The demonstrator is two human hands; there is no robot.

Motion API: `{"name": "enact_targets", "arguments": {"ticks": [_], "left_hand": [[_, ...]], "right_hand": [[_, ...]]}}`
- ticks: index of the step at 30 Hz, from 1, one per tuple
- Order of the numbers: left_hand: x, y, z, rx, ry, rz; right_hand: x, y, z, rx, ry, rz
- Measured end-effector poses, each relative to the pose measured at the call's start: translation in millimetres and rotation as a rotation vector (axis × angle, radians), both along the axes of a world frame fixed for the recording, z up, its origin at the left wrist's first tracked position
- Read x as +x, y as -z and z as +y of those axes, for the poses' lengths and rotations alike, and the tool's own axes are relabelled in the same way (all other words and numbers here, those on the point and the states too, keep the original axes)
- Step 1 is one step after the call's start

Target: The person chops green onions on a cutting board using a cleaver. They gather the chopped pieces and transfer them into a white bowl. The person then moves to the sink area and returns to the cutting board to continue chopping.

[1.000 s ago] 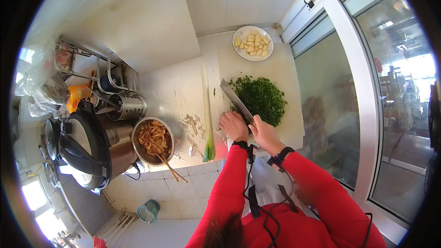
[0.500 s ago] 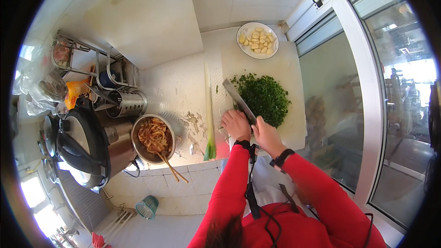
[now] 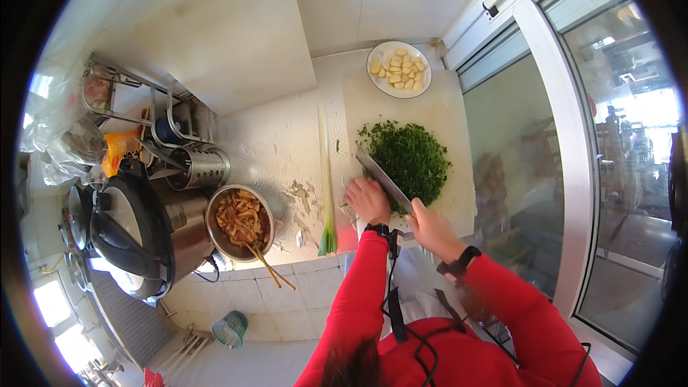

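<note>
On the white cutting board lies a pile of finely chopped greens. My right hand grips the handle of a cleaver, whose blade slants up and leftward along the pile's lower-left edge. Just left of the blade, my left hand rests with curled fingers; whatever is under them is hidden. A long scallion lies left of the board. Above the greens sits a plate of peeled garlic cloves.
To the left are a steel bowl of brown food with chopsticks, a large electric cooker, a utensil holder and a metal rack. A glass door borders the right. A small basket is below.
The cleaver and my right hand have moved right and toward my body along the pile. My left hand stays curled beside the blade, in nearly the same place.
</note>
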State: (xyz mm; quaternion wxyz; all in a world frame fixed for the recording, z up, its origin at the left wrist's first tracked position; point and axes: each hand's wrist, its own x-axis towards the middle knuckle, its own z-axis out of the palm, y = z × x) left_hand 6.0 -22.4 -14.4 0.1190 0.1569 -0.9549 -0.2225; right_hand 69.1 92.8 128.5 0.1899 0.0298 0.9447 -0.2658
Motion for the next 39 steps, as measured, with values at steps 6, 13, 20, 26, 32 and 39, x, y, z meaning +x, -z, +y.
{"name": "enact_targets", "arguments": {"ticks": [6, 13, 20, 26, 32, 39], "left_hand": [[-3, 1, -2, -0.02, -0.01, -0.147], [-6, -5, -1, 0.027, -0.013, 0.005], [-1, -7, -4, -0.035, 0.045, 0.004], [20, -11, -7, 0.003, 0.072, 0.109], [27, -2, 1, -0.032, 0.03, 0.066], [26, -3, 3, -0.04, 0.025, 0.024]], "right_hand": [[-28, 42, -30, 0.023, 0.006, 0.168], [-42, 38, -10, -0.117, 0.054, 0.069], [-8, 23, 15, -0.109, 0.064, 0.078], [1, 31, 12, -0.147, 0.12, 0.081], [7, 25, 11, -0.197, 0.157, 0.058], [39, 0, 14, -0.148, 0.108, 0.08]]}}
